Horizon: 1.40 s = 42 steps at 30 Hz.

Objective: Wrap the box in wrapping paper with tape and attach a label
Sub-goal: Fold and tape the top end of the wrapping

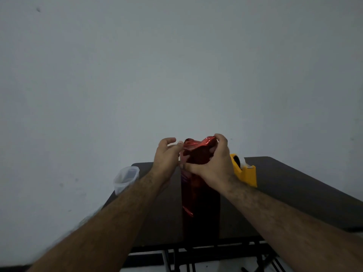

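We face a plain, pale grey wall [176,65] that fills most of the view; it carries a few small dark marks. Below it stands a dark desk [294,185] with a matte top and rounded far corners, set close to the wall. Dark metal framing [206,254] shows beneath its near edge, over a lighter floor [216,268].

The box [200,209] stands upright on the desk near its middle, covered in shiny red wrapping paper [198,148] that is crumpled and gathered loosely at the top end.

Our right hand [214,165] grips the top of the box, fingers curled over the gathered paper and thumb lying across the near face. Our left hand [167,156] sits just beside the paper's left edge, fingers loosely curved; its fingertips meet the paper edge, but we cannot tell whether they pinch it.

A yellow tape dispenser [245,171] stands on the desk just right of the box, partly behind the right hand. A clear plastic container [125,178] sits at the desk's far left corner, well apart from the box.
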Motion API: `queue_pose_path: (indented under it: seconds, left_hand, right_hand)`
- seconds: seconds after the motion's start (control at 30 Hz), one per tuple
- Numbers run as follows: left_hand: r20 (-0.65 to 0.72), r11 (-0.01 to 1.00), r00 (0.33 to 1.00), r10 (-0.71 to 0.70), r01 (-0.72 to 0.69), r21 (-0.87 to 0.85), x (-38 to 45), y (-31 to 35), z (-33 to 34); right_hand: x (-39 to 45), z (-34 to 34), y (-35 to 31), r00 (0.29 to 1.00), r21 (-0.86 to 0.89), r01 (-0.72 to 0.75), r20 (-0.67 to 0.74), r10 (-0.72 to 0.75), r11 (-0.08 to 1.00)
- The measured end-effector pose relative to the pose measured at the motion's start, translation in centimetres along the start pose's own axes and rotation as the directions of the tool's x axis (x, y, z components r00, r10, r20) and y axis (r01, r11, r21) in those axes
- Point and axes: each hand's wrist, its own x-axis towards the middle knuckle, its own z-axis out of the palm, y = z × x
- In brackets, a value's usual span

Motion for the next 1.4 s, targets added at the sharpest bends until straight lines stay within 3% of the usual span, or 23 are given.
queue_pose_path:
  seconds: [0.1, 0.2, 0.27, 0.37, 0.47, 0.57, 0.67, 0.73, 0.9, 1.0, 1.07, 1.27, 1.4]
  left_hand:
    - [0.030, 0.998, 0.999, -0.017, 0.019, -0.052, -0.6, 0.3, -0.8]
    - [0.258, 0.987, 0.966, -0.013, 0.054, -0.151, -0.8, 0.4, -1.3]
    - [0.243, 0.990, 0.967, 0.073, -0.041, -0.134, -0.6, 0.1, -1.7]
    - [0.070, 0.942, 0.948, 0.310, -0.317, 0.115, 0.9, -0.5, -2.8]
    - [0.265, 0.843, 0.900, 0.344, -0.421, 0.335, 2.1, -0.1, -3.7]
    - [0.440, 0.718, 0.834, 0.332, -0.526, 0.455, 2.9, 0.8, -3.4]
    - [0.521, 0.630, 0.778, 0.351, -0.608, 0.483, 3.1, 1.2, -2.3]
    - [0.512, 0.643, 0.762, 0.396, -0.628, 0.437, 3.2, 1.3, -1.6]
    - [0.346, 0.755, 0.817, 0.462, -0.567, 0.330, 2.8, 0.9, -0.6]
    - [0.306, 0.828, 0.863, 0.401, -0.485, 0.283, 2.2, -0.1, -1.1]
    - [0.299, 0.862, 0.895, 0.330, -0.415, 0.290, 2.0, -0.9, -1.5]
    - [0.316, 0.810, 0.891, 0.324, -0.435, 0.394, 2.2, -2.7, -1.6]
    - [0.320, 0.780, 0.871, 0.372, -0.480, 0.402, 2.6, -3.4, -1.0]
  right_hand:
    - [0.6, 0.1, 0.5, 0.999, 0.045, -0.042, -0.019, 0.043, 0.998]
    - [1.2, -0.3, 1.0, 0.996, 0.064, -0.088, -0.002, 0.089, 0.994]
    - [1.8, -0.6, 1.5, 0.991, 0.089, -0.128, 0.045, 0.124, 0.988]
    - [2.8, -1.5, 1.8, 0.970, 0.133, -0.191, 0.174, 0.167, 0.973]
    - [3.9, -2.6, 2.4, 0.934, 0.177, -0.256, 0.300, 0.196, 0.950]
    - [5.2, -3.2, 3.2, 0.911, 0.194, -0.275, 0.366, 0.191, 0.942]
    - [6.0, -3.6, 3.6, 0.893, 0.181, -0.254, 0.422, 0.158, 0.950]
    - [6.4, -3.7, 3.6, 0.889, 0.170, -0.213, 0.442, 0.119, 0.962]
    - [6.4, -3.5, 4.1, 0.943, 0.139, 0.017, 0.328, -0.062, 0.990]
    - [6.4, -3.9, 3.2, 0.951, 0.083, 0.180, 0.238, -0.195, 0.980]
    - [6.5, -4.1, 2.4, 0.924, 0.012, 0.293, 0.253, -0.286, 0.956]
    - [7.8, -5.0, 0.5, 0.818, -0.112, 0.500, 0.386, -0.426, 0.859]
    - [8.5, -5.5, -1.0, 0.794, -0.177, 0.544, 0.424, -0.435, 0.820]
